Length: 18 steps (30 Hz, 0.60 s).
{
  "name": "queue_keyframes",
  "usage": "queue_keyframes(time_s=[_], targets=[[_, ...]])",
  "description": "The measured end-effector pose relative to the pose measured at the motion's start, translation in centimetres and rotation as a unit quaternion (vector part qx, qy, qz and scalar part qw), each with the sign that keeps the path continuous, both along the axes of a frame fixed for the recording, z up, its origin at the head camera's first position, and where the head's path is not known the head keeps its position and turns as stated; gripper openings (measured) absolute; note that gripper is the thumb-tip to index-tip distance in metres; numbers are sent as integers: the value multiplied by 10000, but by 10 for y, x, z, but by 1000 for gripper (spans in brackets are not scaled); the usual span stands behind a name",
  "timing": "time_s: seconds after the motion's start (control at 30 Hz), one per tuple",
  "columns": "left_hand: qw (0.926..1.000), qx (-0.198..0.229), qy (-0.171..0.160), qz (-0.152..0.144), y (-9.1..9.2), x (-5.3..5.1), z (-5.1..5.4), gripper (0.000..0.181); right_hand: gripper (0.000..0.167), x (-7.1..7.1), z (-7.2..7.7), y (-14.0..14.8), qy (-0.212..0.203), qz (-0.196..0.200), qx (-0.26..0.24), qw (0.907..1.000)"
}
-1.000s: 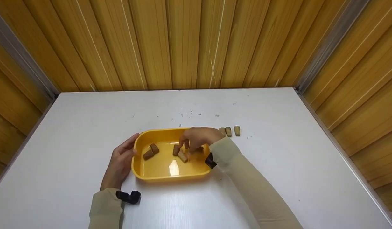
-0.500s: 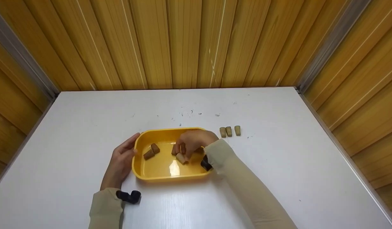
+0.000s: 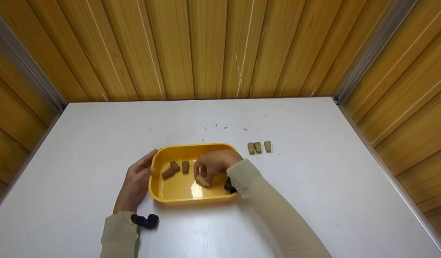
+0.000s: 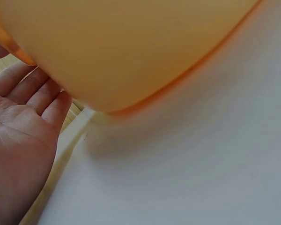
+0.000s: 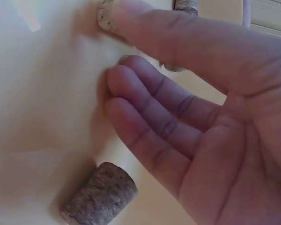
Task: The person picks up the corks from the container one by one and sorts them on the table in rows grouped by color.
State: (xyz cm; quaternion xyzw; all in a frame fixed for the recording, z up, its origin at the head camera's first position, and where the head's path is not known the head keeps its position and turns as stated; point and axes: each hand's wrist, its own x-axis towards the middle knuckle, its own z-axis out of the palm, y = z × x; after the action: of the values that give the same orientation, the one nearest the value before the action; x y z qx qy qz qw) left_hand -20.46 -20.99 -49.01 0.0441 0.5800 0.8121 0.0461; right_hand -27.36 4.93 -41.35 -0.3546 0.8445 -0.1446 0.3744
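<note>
A yellow plastic tray (image 3: 192, 199) stands on the white table. My left hand (image 3: 136, 179) holds its left side, thumb over the rim and fingers along the outer wall; the left wrist view shows those fingers (image 4: 51, 101) against it. Inside the tray, my right hand (image 3: 217, 163) pinches a light tapered cork (image 3: 201, 181) between thumb and finger, its other fingers loosely bent. Left of this hand lie a lone brown cork (image 3: 185, 167) and two touching brown corks (image 3: 168, 173). Below the right hand in the right wrist view lies another cork (image 5: 100, 194).
Beyond the tray's right back corner, three light corks, one of them a cork (image 3: 267, 146) standing a little apart, are in a row on the table (image 3: 295, 186). Dark specks mark the tabletop behind the tray. Wood-patterned panels (image 3: 206, 50) enclose the back and sides.
A brown cork beside my right hand has shifted left, towards the touching pair. My right hand has taken hold of the light cork and moved it slightly left and nearer. The left hand stays put.
</note>
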Motion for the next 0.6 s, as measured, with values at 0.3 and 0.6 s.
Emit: queue_keyframes(time_s=[0.3, 0.6], targets=[[10000, -89, 11, -30, 0, 0, 1, 57, 32, 2, 3, 4, 25, -192, 42, 9998], [9998, -178, -21, -15, 0, 0, 0, 58, 31, 1, 10, 7, 100, -146, -53, 9998]])
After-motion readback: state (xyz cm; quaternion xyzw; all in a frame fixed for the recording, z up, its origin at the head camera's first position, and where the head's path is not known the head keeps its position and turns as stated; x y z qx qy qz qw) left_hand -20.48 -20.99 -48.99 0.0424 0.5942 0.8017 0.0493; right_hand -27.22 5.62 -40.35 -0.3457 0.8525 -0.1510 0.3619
